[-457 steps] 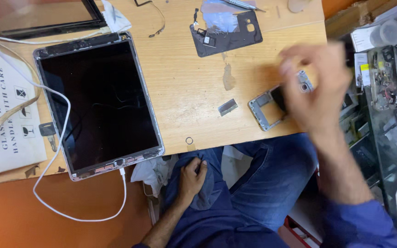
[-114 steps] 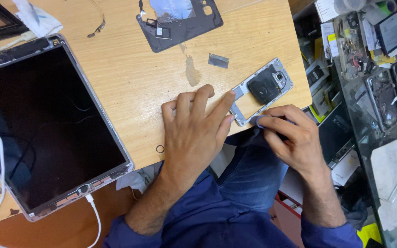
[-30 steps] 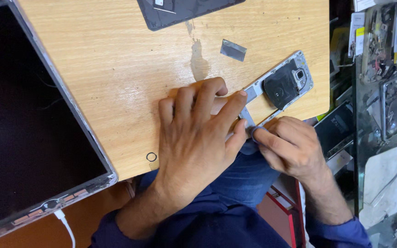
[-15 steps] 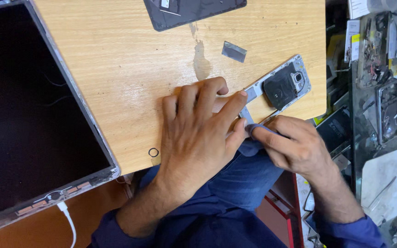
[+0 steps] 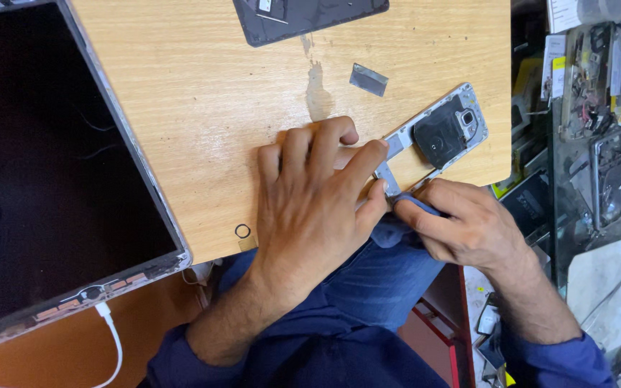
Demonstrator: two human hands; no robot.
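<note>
Right hand (image 5: 468,226) grip pinches a small blue pry tool (image 5: 412,204) at the phone frame (image 5: 433,140) edge, left hand (image 5: 310,208) spread flat pinning it at the table (image 5: 203,108) near-right corner; prying step, likely needing steady leverage.

Bare desk (image 5: 203,108) lies open between the tablet (image 5: 52,165) and the left hand (image 5: 310,208). A small ring (image 5: 243,231) sits near the desk's front edge. A dark panel (image 5: 310,16) and a grey scrap (image 5: 368,79) block the far side; a cluttered shelf (image 5: 598,108) crowds the right.
</note>
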